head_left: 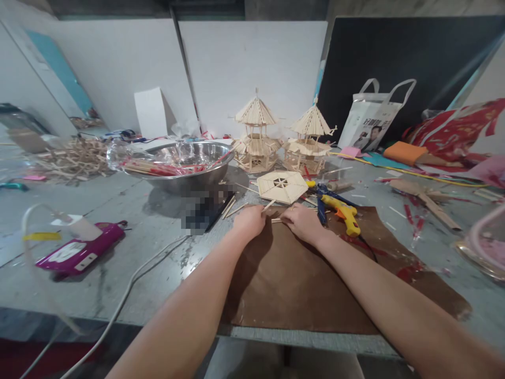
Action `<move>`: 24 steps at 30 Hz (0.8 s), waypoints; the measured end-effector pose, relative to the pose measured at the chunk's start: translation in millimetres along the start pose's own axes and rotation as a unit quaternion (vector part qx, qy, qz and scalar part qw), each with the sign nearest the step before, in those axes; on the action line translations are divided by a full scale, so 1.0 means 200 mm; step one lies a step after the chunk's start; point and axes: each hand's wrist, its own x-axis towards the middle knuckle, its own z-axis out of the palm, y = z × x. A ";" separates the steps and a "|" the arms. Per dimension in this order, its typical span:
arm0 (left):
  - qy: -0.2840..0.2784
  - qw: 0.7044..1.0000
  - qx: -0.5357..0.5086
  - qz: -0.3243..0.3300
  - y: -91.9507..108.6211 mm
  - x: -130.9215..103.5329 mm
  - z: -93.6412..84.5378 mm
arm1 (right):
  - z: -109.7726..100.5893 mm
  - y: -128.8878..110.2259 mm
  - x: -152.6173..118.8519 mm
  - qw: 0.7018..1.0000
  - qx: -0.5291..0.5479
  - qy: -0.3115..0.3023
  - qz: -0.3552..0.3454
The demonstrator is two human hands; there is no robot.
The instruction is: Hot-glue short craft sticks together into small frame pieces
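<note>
Left hand: half-curled, fingertips on one slim pale wooden stick | Right hand: curled at short pale wooden stick pieces, grip unclear | Both over one smooth brown sheet | Just beyond: one flat hexagonal slatted wooden panel | Behind: two tiered, cone-roofed stick pagodas | Right: one yellow plastic glue gun
</note>
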 end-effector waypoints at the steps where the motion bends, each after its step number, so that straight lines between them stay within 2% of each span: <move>1: -0.001 1.000 -0.002 0.006 0.00 0.00 0.00 | 0.00 0.00 0.00 1.000 0.000 0.001 0.000; 8: -0.008 0.999 0.003 0.031 0.01 0.00 0.01 | 0.00 -0.01 0.00 1.000 -0.004 -0.023 0.011; 24: 0.002 0.999 -0.004 0.037 0.00 0.01 0.02 | 0.00 -0.01 0.00 1.000 -0.008 -0.009 -0.004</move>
